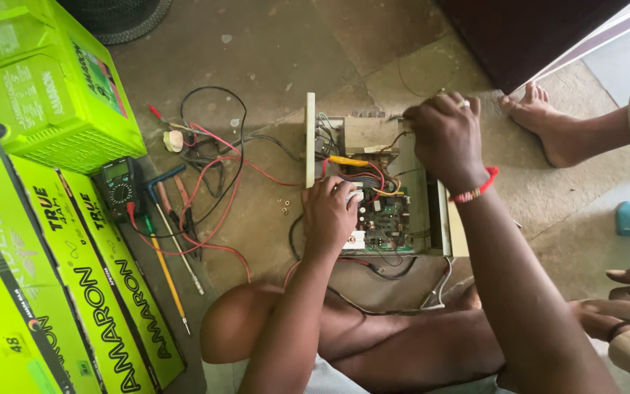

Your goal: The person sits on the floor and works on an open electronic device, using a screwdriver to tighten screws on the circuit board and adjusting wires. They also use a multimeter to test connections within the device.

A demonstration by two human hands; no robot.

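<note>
Stone floor: left hand (329, 215) fingers curled, pressing green circuit board (384, 219) in opened beige metal inverter case (310, 138); right hand (442, 131) pinches wiring at its far end.

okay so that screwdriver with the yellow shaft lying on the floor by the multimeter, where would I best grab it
Probably the green handle end of the yellow screwdriver, beside the multimeter. Come from above, fingers across it: it lies flat, and the handle is its thickest part. Red wires cross nearby, so lift straight up.
</note>
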